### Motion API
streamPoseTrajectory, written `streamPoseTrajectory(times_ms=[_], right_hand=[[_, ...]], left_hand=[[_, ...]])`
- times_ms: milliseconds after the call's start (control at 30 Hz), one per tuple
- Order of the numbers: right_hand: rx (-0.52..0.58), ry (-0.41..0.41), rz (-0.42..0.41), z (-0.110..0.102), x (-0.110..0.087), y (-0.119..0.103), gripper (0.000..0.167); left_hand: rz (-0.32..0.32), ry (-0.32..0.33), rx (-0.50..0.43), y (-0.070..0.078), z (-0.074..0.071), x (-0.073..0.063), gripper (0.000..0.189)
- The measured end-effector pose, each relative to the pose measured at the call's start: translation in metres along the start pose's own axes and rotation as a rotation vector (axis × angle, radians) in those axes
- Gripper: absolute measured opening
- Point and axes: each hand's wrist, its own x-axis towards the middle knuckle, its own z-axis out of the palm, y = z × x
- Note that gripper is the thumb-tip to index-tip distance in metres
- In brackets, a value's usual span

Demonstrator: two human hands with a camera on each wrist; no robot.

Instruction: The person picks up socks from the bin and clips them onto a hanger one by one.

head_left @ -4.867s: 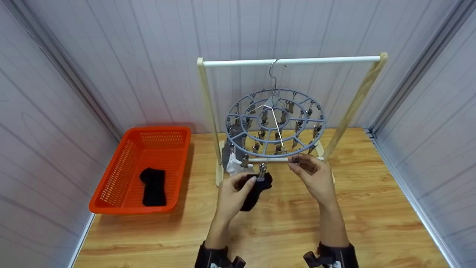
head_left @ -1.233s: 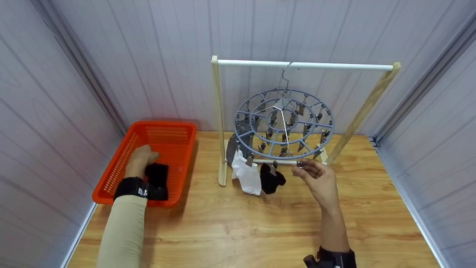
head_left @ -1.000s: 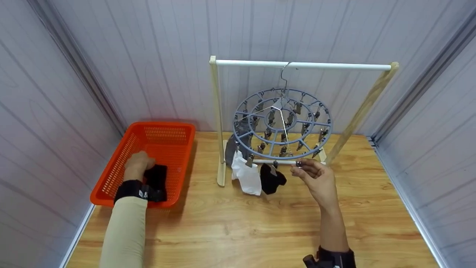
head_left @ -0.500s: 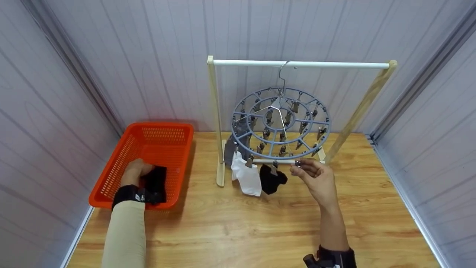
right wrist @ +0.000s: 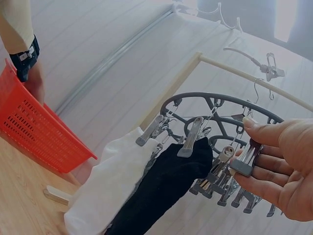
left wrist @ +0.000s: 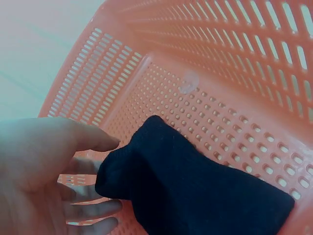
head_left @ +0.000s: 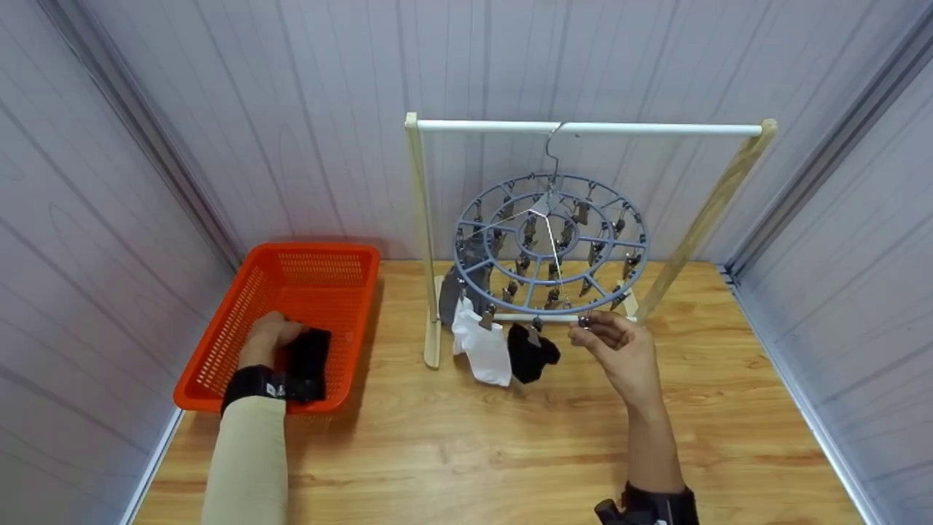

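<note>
In the orange basket (head_left: pixel 313 249), my left hand (head_left: pixel 268 334) is at one end of a black sock (left wrist: pixel 195 181). The left wrist view shows the thumb above that end and the fingers loosely extended beside and under it, not closed round it. My right hand (head_left: pixel 623 350) pinches a metal clip (right wrist: pixel 246 159) between thumb and fingers, at the front edge of a round grey clip hanger (head_left: pixel 618 240). Left of this hand, a black sock (head_left: pixel 531 357) and a white sock (head_left: pixel 485 354) hang from neighbouring clips. Farther back hangs a grey sock (head_left: pixel 453 295).
The hanger hooks over the white bar (head_left: pixel 670 130) of a wooden-legged rack (head_left: pixel 703 211). Several bare clips dangle from its rings. The rack and basket stand on a wood-grain surface (head_left: pixel 437 452), with panelled walls (head_left: pixel 328 146) behind and at both sides.
The black sock my left hand held at the hanger now hangs from its clip. That hand has moved left into the basket, down to the other sock. My right hand has kept to its clip.
</note>
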Motion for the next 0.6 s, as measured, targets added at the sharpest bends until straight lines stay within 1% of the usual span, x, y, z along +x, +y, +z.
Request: streamPoseTrajectory(times_ms=[33,167,267,333,400,533,600], right_hand=[[0.001,-0.001,0.000,0.000,0.000,0.000,0.028],[-0.002,-0.002,0.004,-0.001,0.000,0.001,0.026],[-0.004,-0.005,0.000,-0.001,0.000,0.001,0.026],[-0.003,-0.010,-0.006,-0.001,0.000,0.001,0.028],[-0.005,-0.012,-0.008,-0.001,0.000,0.001,0.029],[-0.016,-0.003,0.001,-0.002,0.000,0.001,0.026],[-0.017,0.000,0.003,-0.002,0.000,0.001,0.025]], left_hand=[[0.002,0.007,-0.008,0.000,0.001,0.001,0.040],[-0.024,0.004,-0.108,0.000,0.004,0.007,0.034],[-0.007,-0.007,-0.143,0.000,0.005,0.010,0.028],[0.017,-0.008,-0.132,0.001,0.005,0.012,0.027],[0.036,-0.009,-0.127,0.003,0.005,0.014,0.029],[0.066,-0.017,-0.121,0.006,0.005,0.013,0.030],[0.089,-0.025,-0.121,0.007,0.006,0.012,0.037]])
